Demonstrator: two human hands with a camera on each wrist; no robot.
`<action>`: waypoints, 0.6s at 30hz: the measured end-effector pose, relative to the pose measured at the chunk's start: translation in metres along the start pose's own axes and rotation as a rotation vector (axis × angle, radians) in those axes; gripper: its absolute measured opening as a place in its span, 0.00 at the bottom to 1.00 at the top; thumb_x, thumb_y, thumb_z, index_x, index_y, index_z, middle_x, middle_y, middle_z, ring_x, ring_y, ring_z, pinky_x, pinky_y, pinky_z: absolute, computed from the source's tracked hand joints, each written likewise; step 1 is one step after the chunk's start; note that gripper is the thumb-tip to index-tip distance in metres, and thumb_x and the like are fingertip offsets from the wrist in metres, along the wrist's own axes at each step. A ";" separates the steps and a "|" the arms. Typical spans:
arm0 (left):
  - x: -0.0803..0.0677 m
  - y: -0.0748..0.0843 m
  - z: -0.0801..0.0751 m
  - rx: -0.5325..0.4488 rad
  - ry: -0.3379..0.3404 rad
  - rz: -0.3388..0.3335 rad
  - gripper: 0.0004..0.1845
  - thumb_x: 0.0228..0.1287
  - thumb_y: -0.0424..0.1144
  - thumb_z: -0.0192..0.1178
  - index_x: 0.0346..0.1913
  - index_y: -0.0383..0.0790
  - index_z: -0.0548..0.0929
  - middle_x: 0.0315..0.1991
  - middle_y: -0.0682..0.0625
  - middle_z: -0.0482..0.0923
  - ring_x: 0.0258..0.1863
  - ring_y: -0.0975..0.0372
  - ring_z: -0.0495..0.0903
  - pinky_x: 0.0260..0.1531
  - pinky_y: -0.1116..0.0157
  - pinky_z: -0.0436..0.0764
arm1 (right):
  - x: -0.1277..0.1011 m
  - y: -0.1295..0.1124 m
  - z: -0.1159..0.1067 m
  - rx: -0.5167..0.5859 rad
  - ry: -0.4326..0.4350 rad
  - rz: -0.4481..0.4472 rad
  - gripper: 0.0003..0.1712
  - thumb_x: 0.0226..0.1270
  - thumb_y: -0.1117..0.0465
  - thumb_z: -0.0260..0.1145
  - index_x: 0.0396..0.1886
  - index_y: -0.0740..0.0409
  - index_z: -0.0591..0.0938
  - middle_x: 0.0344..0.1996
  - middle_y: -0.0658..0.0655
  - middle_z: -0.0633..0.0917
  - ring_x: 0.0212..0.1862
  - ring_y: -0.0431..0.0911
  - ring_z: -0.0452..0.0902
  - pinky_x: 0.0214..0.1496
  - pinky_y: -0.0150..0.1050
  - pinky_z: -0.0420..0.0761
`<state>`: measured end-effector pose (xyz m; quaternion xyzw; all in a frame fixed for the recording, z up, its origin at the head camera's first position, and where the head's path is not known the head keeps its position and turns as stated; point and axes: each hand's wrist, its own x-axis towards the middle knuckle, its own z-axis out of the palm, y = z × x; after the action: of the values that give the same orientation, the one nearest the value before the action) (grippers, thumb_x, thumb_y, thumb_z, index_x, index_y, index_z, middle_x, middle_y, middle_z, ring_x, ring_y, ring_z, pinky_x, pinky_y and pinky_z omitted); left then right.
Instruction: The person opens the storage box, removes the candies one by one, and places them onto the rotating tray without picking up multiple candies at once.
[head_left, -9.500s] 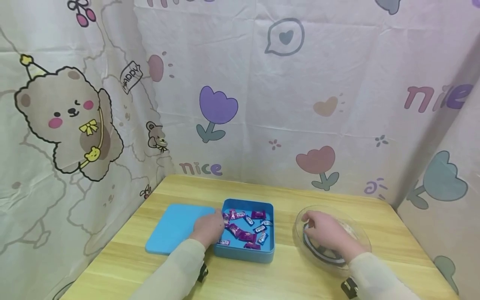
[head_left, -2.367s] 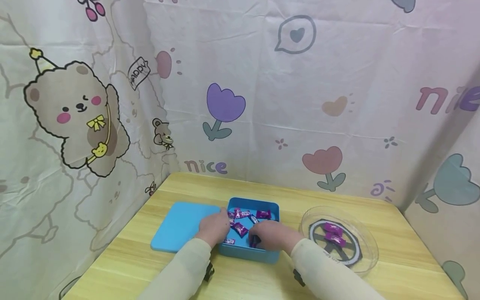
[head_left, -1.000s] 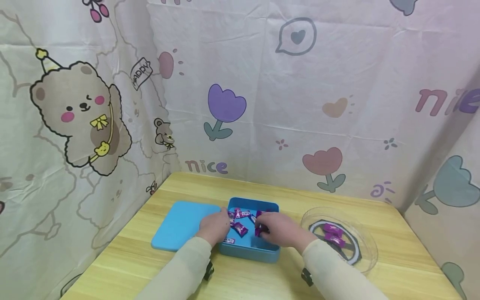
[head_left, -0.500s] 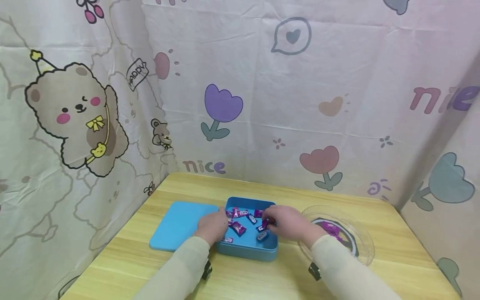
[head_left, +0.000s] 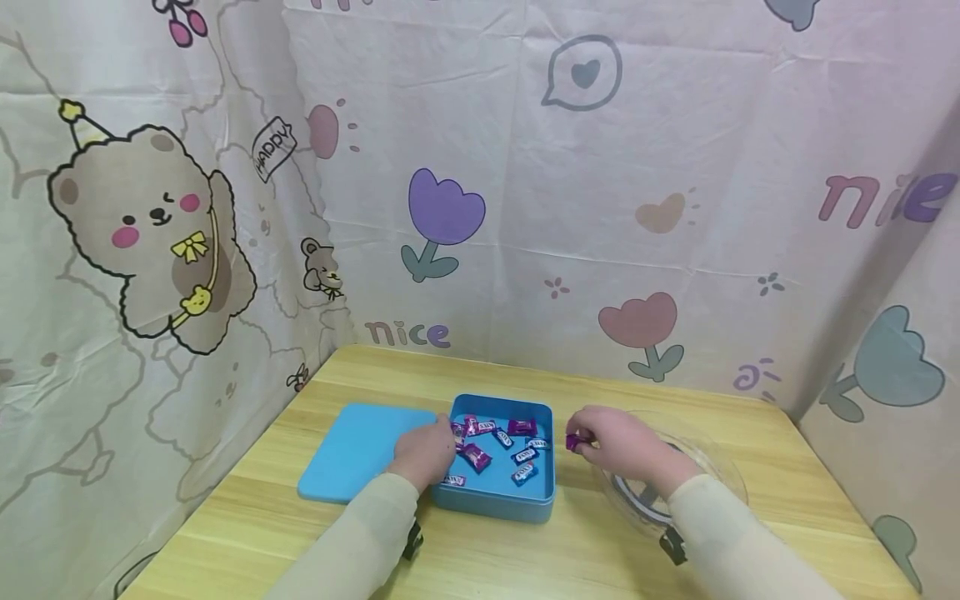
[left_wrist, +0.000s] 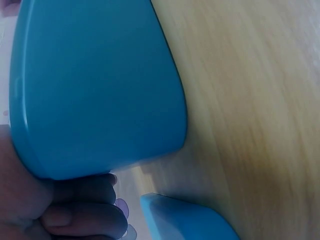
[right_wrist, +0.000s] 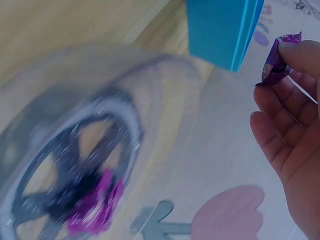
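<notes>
My right hand [head_left: 626, 442] pinches a purple-wrapped candy [head_left: 576, 442] between thumb and fingers, above the table just right of the blue box [head_left: 495, 505]. In the right wrist view the same candy [right_wrist: 276, 64] sits at the fingertips. My left hand [head_left: 426, 452] grips the box's left wall; its curled fingers [left_wrist: 85, 220] show against the box side in the left wrist view. Several purple and blue-white wrapped candies [head_left: 476, 457] lie loose in the box. Under my right forearm stands a clear round dish [head_left: 738, 483], with purple candy [right_wrist: 95, 207] on its dark spoked pattern.
A flat light-blue lid [head_left: 352, 454] lies on the wooden table [head_left: 480, 558], left of the box. Patterned cloth [head_left: 525, 208] hangs behind the table and on both sides.
My right hand has lifted the purple candy out of the box and carried it right, past the box wall toward the dish. My left hand has stayed at the box's left side.
</notes>
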<state>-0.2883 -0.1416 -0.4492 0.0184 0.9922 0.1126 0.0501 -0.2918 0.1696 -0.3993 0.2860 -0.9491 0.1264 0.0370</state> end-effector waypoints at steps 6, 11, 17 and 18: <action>0.000 0.001 0.000 -0.017 0.004 -0.012 0.29 0.75 0.38 0.56 0.72 0.28 0.66 0.56 0.36 0.80 0.38 0.52 0.78 0.44 0.46 0.84 | -0.017 0.018 -0.004 0.022 -0.003 0.015 0.08 0.64 0.60 0.73 0.40 0.44 0.85 0.30 0.36 0.78 0.34 0.36 0.75 0.42 0.40 0.81; 0.002 -0.001 0.003 -0.010 0.011 -0.013 0.28 0.76 0.39 0.55 0.72 0.28 0.66 0.56 0.35 0.80 0.38 0.52 0.78 0.44 0.47 0.84 | -0.034 0.034 -0.001 0.041 0.003 0.030 0.09 0.62 0.61 0.73 0.39 0.42 0.84 0.30 0.35 0.78 0.35 0.34 0.75 0.43 0.41 0.81; 0.000 -0.001 0.002 -0.048 0.011 -0.018 0.28 0.76 0.38 0.55 0.72 0.27 0.65 0.56 0.34 0.80 0.40 0.52 0.79 0.47 0.44 0.82 | -0.052 0.056 0.006 0.021 0.019 0.049 0.10 0.59 0.59 0.74 0.38 0.41 0.83 0.28 0.34 0.76 0.32 0.33 0.72 0.37 0.38 0.79; 0.000 -0.001 0.002 -0.051 0.012 -0.018 0.28 0.76 0.38 0.55 0.72 0.27 0.65 0.56 0.34 0.80 0.40 0.52 0.79 0.48 0.44 0.82 | -0.054 0.059 0.007 0.017 0.020 0.061 0.10 0.59 0.59 0.75 0.38 0.41 0.83 0.27 0.35 0.75 0.32 0.33 0.72 0.36 0.37 0.78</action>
<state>-0.2882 -0.1418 -0.4508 0.0076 0.9894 0.1374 0.0457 -0.2794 0.2438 -0.4266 0.2561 -0.9559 0.1383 0.0401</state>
